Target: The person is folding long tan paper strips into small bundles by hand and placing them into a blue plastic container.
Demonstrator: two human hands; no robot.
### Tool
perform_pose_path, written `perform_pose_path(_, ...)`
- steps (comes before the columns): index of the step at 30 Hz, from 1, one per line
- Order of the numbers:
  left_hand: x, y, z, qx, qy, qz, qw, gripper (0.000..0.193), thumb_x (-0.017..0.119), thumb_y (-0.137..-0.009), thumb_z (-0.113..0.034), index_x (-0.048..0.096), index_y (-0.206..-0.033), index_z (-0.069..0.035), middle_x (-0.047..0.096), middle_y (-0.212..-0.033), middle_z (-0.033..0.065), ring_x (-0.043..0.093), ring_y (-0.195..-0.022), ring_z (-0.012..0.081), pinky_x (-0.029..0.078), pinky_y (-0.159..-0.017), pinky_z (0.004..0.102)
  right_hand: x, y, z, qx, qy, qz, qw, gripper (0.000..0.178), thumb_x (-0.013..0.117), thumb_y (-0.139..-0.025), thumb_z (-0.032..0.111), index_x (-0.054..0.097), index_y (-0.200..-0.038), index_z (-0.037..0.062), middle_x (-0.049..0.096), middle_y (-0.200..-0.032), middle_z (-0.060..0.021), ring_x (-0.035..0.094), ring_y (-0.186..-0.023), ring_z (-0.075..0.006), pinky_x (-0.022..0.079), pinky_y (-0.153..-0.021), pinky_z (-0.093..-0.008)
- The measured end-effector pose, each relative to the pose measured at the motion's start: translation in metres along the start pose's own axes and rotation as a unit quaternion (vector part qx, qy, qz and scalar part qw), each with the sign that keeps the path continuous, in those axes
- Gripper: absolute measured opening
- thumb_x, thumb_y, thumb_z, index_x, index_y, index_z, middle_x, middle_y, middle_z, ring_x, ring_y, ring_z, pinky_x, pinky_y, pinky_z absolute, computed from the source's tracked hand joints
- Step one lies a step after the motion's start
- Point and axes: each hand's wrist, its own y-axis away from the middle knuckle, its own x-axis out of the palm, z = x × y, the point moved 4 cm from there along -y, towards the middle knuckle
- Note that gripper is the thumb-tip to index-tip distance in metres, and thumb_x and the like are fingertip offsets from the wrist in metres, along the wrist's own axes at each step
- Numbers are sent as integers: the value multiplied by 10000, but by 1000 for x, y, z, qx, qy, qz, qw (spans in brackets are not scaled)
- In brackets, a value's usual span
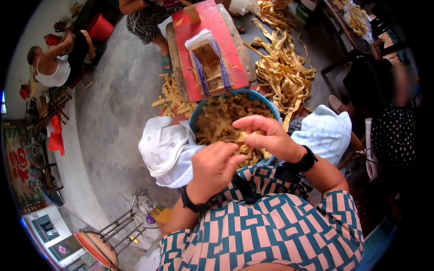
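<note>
My right hand (266, 134) is curved over a blue basin (193, 116), its thumb and fingers around a small tan-yellow strip (242, 137), which is partly covered by the fingers. Close by on the left, my left hand (212, 169) has its fingers curled toward that strip. Whatever those fingers hold is hidden. Below both hands, the basin is filled with many short folded tan pieces (217, 115). It sits between my knees, which are draped with a white cloth (158, 144) and a light blue cloth (323, 131).
Beyond the basin stands a red-topped bench (192, 38) with a wooden holder (209, 61). Long yellow strips (282, 67) heap on the floor to its right; short pieces (174, 97) lie left. Someone (149, 20) sits opposite, another person (54, 65) far left. A metal-framed stool (101, 248) is lower left.
</note>
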Motion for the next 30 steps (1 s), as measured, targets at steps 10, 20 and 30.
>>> perform_pose_path(10, -2, 24, 41, -302, 454, -10, 838, 159, 626, -995, -148, 664, -894, -31, 664, -711, 34, 599, -556, 80, 462, -537, 212, -26, 13, 27, 1, 117, 8, 993, 203, 642, -997, 100, 638, -1181, 15, 658, -890, 15, 582, -735, -27, 474, -636, -198)
perform_pose_path(20, -22, 23, 61, -222, 326, -91, 914, 106, 660, -1000, -104, 661, -964, -5, 682, -853, 60, 669, -770, 145, 543, -720, 286, -8, 11, 46, -296, 488, -1, 821, 280, 754, -843, 82, 660, -1104, 43, 722, -842, -87, 693, -697, -224, 536, -591, -314)
perform_pose_path(30, -5, -26, -1, 103, -162, 127, 973, 453, 768, -805, -158, 670, -1242, -86, 670, -1228, 123, 625, -1167, 291, 380, -1087, 578, 21, 19, 39, -370, 683, 97, 623, 102, 659, -804, 128, 568, -840, 97, 519, -690, 6, 572, -622, -125, 469, -478, -250)
